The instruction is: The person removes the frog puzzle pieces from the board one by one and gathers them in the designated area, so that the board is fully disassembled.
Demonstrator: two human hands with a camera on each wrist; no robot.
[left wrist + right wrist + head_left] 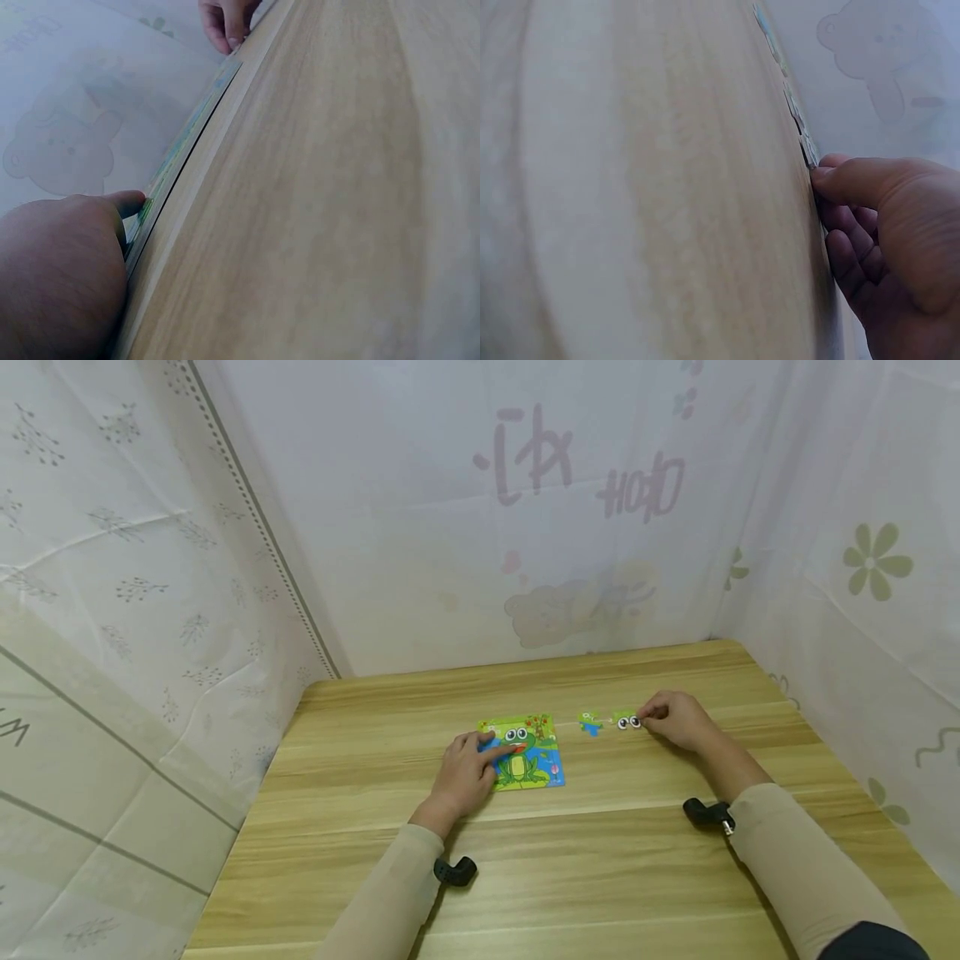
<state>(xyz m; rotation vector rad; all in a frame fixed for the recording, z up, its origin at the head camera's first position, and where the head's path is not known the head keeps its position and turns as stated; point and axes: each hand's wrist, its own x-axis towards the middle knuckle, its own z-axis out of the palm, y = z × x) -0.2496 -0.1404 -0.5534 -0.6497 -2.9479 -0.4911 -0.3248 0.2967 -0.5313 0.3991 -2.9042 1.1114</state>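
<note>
A square jigsaw puzzle [551,752] with a green frog picture lies on the wooden table. Across its left part rests my left hand [462,774], one finger stretched over the frog by its mouth. In the left wrist view, a fingertip of the left hand [64,274] touches the flat puzzle [184,154]. To the right, my right hand [677,718] pinches the edge of a loose puzzle piece [624,722] with two big frog eyes on it. The right wrist view has the thumb of my right hand [896,225] against the thin piece [808,150].
Between the puzzle and the eye piece lies a green and blue puzzle piece [591,724]. The wooden table [585,877] meets patterned white cloth [420,568] at its back and sides. Black wrist cameras [456,872] sit by both sleeves.
</note>
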